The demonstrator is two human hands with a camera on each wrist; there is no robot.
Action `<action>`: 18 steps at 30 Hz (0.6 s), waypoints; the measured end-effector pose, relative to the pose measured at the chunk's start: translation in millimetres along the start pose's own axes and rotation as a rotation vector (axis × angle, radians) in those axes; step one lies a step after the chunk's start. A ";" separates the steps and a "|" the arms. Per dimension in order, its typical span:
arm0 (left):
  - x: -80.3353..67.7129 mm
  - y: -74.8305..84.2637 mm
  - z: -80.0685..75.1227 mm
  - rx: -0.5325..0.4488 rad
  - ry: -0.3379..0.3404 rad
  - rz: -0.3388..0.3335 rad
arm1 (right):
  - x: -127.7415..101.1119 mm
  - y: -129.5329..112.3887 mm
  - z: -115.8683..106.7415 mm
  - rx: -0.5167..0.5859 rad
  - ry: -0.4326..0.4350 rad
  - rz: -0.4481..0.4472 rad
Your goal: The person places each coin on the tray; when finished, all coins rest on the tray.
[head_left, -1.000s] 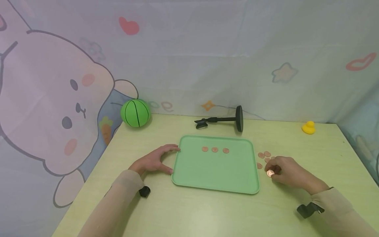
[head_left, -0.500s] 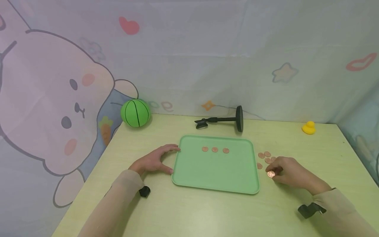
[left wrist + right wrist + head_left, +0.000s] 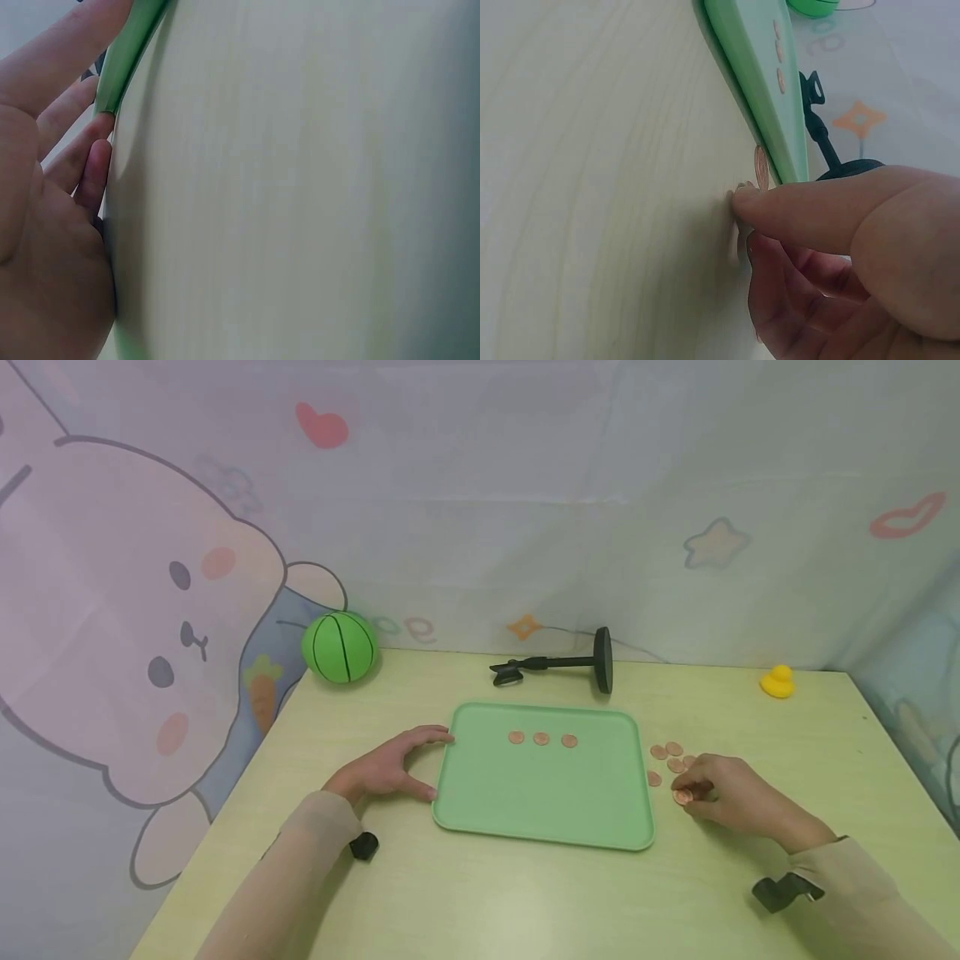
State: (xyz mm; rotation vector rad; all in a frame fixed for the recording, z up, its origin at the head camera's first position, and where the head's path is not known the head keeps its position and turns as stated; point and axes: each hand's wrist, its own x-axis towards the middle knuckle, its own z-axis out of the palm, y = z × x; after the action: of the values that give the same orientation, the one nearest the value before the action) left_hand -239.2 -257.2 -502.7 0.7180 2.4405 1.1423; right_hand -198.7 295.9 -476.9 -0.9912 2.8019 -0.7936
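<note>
A light green rectangular tray [image 3: 540, 793] lies in the middle of the table in the head view. Three copper-coloured coins form a row on its far half, with the middle coin [image 3: 541, 738] flat like the others. My left hand [image 3: 382, 768] rests at the tray's left edge, its fingertips and spread thumb at the rim. To the right of the tray, my right hand [image 3: 723, 789] pinches a coin [image 3: 682, 797] between thumb and fingers, low over the table. Several more coins, such as a loose coin [image 3: 658, 752], lie beside that hand, one partly hidden behind its fingers.
At the back stand a green ball [image 3: 340, 647] on the left and a yellow rubber duck [image 3: 777, 682] on the right. A black stand with a round base [image 3: 603, 660] lies on its side behind the tray. A printed cloth [image 3: 487, 510] hangs behind the table.
The coin in my right fingers, bright and tilted half a second ago, now looks duller and flatter. The right hand has barely shifted; my left hand stays at the tray. The head view moved slightly.
</note>
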 end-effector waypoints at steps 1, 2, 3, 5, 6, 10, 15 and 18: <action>-0.1 0.1 -0.1 0.000 0.000 0.000 | 0.4 0.1 0.3 -0.001 0.005 -0.001; -0.1 0.3 -0.1 -0.002 -0.001 0.004 | 0.7 0.1 0.6 0.000 0.008 -0.001; -0.2 0.6 -0.2 -0.005 -0.002 0.006 | 1.2 -0.3 0.6 -0.001 0.014 -0.005; -0.5 1.0 0.0 -0.010 -0.001 0.007 | 2.6 -1.3 0.5 0.000 0.025 -0.016; -0.7 1.1 0.0 -0.012 -0.001 0.008 | 3.4 -1.9 0.5 0.003 0.027 -0.020; -0.7 1.0 0.3 -0.016 0.001 0.004 | 7.1 -5.5 -0.4 0.013 0.037 -0.027; 0.2 -0.6 0.2 -0.027 0.001 -0.001 | 13.1 -9.5 -0.2 0.019 0.047 -0.043; 0.1 -0.6 0.4 -0.028 0.002 0.006 | 17.2 -11.9 0.1 0.042 0.031 -0.031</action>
State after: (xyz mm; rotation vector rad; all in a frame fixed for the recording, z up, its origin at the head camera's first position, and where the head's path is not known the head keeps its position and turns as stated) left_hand -239.3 -257.3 -503.4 0.7161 2.4206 1.1769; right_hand -205.6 277.7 -469.3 -1.0271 2.7896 -0.8752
